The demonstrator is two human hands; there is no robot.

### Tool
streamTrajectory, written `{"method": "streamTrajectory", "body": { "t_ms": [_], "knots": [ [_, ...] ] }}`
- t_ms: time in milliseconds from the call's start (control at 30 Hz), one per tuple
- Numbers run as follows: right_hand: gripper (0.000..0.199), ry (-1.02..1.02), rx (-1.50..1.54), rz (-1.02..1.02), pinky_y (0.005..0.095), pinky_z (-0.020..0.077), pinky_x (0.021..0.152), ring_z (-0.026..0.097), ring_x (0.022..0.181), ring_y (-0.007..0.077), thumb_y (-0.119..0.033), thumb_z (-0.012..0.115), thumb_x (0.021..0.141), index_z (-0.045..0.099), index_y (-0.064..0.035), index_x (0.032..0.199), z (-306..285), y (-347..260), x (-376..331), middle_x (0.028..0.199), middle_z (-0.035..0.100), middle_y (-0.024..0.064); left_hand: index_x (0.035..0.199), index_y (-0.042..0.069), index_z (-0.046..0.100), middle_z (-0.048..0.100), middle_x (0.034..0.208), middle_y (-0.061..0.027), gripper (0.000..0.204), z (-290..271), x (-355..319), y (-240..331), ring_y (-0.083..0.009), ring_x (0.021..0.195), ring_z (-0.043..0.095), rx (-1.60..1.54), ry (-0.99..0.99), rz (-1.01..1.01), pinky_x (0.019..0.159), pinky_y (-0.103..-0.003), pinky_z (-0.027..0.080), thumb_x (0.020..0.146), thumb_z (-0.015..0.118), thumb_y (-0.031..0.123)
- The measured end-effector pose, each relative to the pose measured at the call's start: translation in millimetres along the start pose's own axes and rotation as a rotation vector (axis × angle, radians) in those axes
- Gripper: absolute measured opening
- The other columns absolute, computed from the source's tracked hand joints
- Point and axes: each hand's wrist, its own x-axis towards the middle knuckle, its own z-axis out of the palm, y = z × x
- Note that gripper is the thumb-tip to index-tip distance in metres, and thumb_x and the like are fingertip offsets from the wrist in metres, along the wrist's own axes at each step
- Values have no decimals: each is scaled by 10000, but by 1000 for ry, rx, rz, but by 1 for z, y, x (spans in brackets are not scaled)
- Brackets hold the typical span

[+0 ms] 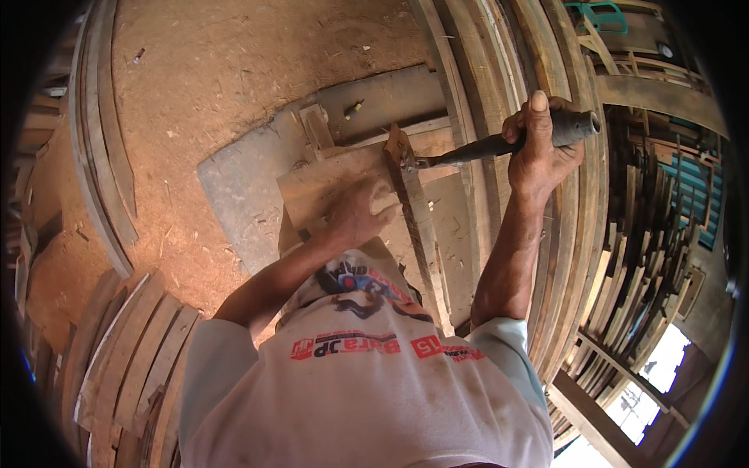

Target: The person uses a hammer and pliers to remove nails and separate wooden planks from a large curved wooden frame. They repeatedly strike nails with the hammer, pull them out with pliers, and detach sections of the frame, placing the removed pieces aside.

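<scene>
My right hand [544, 144] is closed round the thick grip of a black-handled hammer [484, 148], thumb up along the top. The handle narrows leftward to a small metal head, which lies over the far end of a narrow wood strip [417, 226]; whether it touches the strip I cannot tell. My left hand [363, 212] hovers over or rests on a wide brown board [304, 187], its fingers slightly blurred and curved apart, with nothing visible between them. Beyond the board, a small wooden block [316, 129] sits on a grey sheet [242, 175].
Long planks [460, 70] run along my right side. Curved planks [97, 132] lie at the far left, more boards [136, 351] at the near left. Stacked wood strips [640, 265] fill the right. Chips are scattered on the earth floor [203, 62]. A small yellow-black object [355, 109] lies on the grey sheet.
</scene>
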Motion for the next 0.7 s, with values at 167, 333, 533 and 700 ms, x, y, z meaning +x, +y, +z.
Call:
{"method": "streamTrajectory", "body": {
  "t_ms": [167,333,533,700],
  "knots": [
    [291,-107,-116,-26,249,484,593,585,664,66,-254,858,918,635,-68,924,31,9,0,742,622,-13,1505,-8,436,746,1191,-190,909,45,-12,4,-293,1129,703,-120,-334,-379,935,-377,555,884,761,571],
    [296,-227,-194,-35,272,495,640,567,708,73,-254,859,915,636,-61,944,60,12,4,767,624,-29,1543,-90,302,718,1271,-213,1059,58,6,23,-281,1213,669,-488,-258,-450,1022,-371,513,866,771,576],
    [231,-337,-179,-101,273,490,591,592,618,130,-198,780,953,625,-35,1003,105,-5,12,727,622,32,1534,-100,271,611,1373,-259,1062,97,11,15,-327,1280,613,-568,-79,-384,1069,-410,480,865,772,557],
    [285,-384,-318,-168,264,496,611,588,682,68,-228,871,895,646,-60,945,85,-7,-4,739,634,-15,1521,-104,305,586,1401,-274,1024,85,9,29,-346,1309,589,-561,-109,-433,1082,-418,466,877,731,570]
  ]
}}
